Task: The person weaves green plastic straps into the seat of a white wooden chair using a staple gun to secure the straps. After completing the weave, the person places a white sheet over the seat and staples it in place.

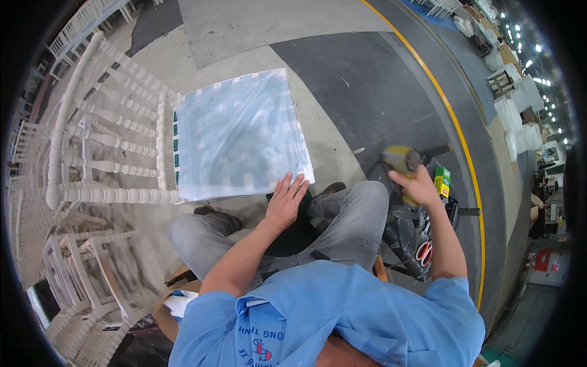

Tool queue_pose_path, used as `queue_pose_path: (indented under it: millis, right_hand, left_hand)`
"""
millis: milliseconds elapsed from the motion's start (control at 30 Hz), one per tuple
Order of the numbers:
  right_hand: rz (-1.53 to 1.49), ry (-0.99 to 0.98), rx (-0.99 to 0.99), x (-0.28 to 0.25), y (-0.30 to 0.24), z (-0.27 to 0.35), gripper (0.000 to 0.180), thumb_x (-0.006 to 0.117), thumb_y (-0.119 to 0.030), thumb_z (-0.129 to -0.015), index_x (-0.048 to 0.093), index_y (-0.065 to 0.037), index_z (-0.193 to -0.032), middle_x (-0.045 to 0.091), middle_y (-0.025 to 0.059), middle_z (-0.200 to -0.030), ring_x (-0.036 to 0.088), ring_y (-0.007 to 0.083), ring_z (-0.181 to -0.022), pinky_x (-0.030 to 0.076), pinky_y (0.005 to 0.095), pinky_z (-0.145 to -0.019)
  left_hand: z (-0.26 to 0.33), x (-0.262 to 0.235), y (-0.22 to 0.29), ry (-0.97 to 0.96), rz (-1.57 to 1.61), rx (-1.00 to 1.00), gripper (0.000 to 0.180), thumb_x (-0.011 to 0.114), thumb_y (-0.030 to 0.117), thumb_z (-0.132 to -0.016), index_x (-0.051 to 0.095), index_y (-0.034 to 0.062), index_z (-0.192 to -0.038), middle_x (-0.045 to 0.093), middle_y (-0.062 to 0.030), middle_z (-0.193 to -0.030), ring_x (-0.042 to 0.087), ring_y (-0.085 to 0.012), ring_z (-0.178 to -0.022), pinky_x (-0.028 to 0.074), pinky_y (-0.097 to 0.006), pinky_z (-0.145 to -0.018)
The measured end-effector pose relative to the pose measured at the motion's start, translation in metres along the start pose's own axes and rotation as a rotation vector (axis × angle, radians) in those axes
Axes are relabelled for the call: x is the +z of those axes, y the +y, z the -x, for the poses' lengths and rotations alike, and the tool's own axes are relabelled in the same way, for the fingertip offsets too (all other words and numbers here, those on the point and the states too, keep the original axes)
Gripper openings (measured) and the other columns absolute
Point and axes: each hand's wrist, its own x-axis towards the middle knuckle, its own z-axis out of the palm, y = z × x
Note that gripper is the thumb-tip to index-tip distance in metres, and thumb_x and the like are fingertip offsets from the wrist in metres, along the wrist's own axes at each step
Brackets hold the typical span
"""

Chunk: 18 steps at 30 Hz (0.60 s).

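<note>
A white wooden chair with turned spindles stands before me, its back to the left. Thin light-blue fabric covers its seat, with a pale checkered pattern of straps showing through; green strap ends line the edge by the backrest. My left hand lies with fingers extended on the near right corner of this cover. Away from the seat, over to the right, my right hand is closed around a yellow and dark power tool. Motion blur hides its exact kind.
By my right knee are a black bag-like bundle, red-handled scissors and a green-yellow box. More white chairs crowd the left side. A yellow floor line runs along the right, with wrapped goods beyond.
</note>
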Motion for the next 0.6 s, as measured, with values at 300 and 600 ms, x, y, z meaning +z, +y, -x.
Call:
queue_pose_path:
  millis: [300,600]
  right_hand:
    - [0.458,-0.682,-0.111,0.099,-0.049,-0.084,0.047,0.077,-0.016,-0.073,0.063,-0.002,-0.116,0.071,0.0208,-0.102,0.066,0.0349,-0.096,0.051,0.0392,-0.087]
    - [0.531,-0.757,-0.223,0.125,-0.03,-0.092,0.05,0.073,-0.005,-0.073,0.059,-0.007,-0.121,0.07,0.0177,-0.103,0.067,0.0352,-0.096,0.051,0.0397,-0.083]
  left_hand:
    - [-0.002,0.005,-0.004,0.047,0.06,0.021,0.076,0.057,0.0,-0.08,0.034,0.0121,-0.151,0.027,-0.009,-0.16,0.02,-0.0359,-0.149,0.017,-0.049,-0.122]
    - [0.001,0.003,-0.004,0.103,0.055,0.036,0.071,0.058,0.002,-0.08,0.04,0.0102,-0.148,0.031,-0.0106,-0.158,0.024,-0.0368,-0.147,0.022,-0.05,-0.12]
